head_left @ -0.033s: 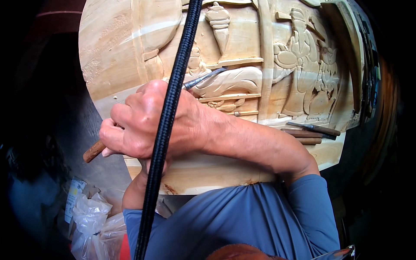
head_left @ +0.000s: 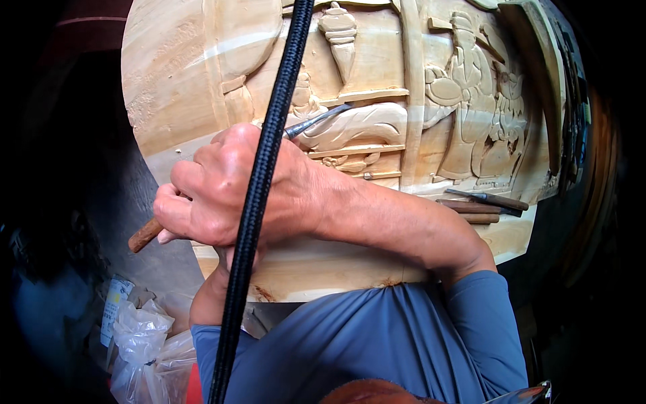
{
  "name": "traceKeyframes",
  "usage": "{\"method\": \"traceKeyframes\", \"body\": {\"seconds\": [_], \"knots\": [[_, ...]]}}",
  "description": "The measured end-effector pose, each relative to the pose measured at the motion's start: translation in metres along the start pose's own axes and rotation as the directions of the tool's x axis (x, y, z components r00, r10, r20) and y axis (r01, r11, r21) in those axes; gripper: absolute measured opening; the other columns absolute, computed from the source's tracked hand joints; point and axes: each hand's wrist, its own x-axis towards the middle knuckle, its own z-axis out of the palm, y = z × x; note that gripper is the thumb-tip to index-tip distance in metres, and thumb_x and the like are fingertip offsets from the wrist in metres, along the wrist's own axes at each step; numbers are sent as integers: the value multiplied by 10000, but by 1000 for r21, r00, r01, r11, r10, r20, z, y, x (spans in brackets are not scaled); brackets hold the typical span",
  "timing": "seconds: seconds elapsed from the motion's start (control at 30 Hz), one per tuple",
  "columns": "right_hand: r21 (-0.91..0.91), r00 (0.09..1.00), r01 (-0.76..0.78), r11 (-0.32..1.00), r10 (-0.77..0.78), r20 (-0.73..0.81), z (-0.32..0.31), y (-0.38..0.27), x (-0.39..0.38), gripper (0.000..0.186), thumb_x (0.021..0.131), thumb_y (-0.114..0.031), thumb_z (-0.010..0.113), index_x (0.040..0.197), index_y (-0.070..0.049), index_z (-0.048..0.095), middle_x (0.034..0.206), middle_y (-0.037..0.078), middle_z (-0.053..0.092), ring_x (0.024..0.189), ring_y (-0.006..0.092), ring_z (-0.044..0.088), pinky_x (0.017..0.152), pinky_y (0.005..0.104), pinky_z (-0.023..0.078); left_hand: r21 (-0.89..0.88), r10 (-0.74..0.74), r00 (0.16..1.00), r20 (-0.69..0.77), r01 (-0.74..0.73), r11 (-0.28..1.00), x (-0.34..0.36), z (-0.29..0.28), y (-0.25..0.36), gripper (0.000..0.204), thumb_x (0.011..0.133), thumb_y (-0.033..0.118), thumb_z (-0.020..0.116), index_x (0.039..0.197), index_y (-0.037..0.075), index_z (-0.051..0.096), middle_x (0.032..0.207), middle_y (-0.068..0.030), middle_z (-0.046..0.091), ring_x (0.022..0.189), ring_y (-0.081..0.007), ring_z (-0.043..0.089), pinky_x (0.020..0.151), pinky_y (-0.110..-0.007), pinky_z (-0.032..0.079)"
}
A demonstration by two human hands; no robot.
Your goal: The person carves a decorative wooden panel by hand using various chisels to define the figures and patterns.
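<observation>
My right arm reaches across to the left over a carved pale wood panel [head_left: 356, 262]. My right hand [head_left: 229, 185] is closed around a carving chisel [head_left: 316, 124]. The chisel's brown wooden handle sticks out at the lower left of the fist. Its steel blade points up and right, the tip at the edge of a wavy raised shape under a carved ledge. My left forearm [head_left: 207, 299] comes up from below, and my left hand lies beneath the right one, with its fingers almost wholly hidden.
Several wooden-handled chisels [head_left: 481, 207] lie on the panel's right side. A dark curved wood piece [head_left: 538, 81] stands at the far right, beside more tools. A black braided cable [head_left: 269, 141] hangs across the view. A clear plastic bag [head_left: 141, 337] sits at lower left.
</observation>
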Motion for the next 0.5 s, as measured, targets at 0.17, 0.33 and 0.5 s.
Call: {"method": "traceKeyframes", "body": {"seconds": [0.17, 0.33, 0.5], "knots": [[-16, 1000, 3, 1000, -3, 6, 1, 2, 0, 432, 952, -421, 804, 825, -89, 558, 641, 15, 494, 520, 183, 672, 442, 350, 527, 23, -19, 1000, -16, 19, 1000, 1, 2, 3, 1605, 616, 1057, 700, 1779, 84, 174, 1789, -171, 327, 1659, -346, 351, 1395, -548, 264], [-18, 999, -16, 1000, 16, 43, 0, 2, 0, 424, 963, -418, 799, 845, -77, 575, 645, 26, 519, 539, 200, 700, 446, 360, 529, 8, -26, 1000, -16, 26, 1000, 8, 1, 6, 1614, 606, 1061, 699, 1780, 85, 174, 1789, -171, 327, 1658, -346, 353, 1395, -549, 264], [1, 1000, -19, 1000, 19, 5, 3, 8, -2, 395, 980, -396, 790, 876, -69, 594, 654, 32, 539, 553, 217, 710, 464, 373, 540, -206, 111, 992, 61, -96, 974, 14, -4, -5, 1540, 636, 993, 731, 1770, 103, 188, 1782, -135, 334, 1659, -315, 342, 1387, -521, 275]]}}
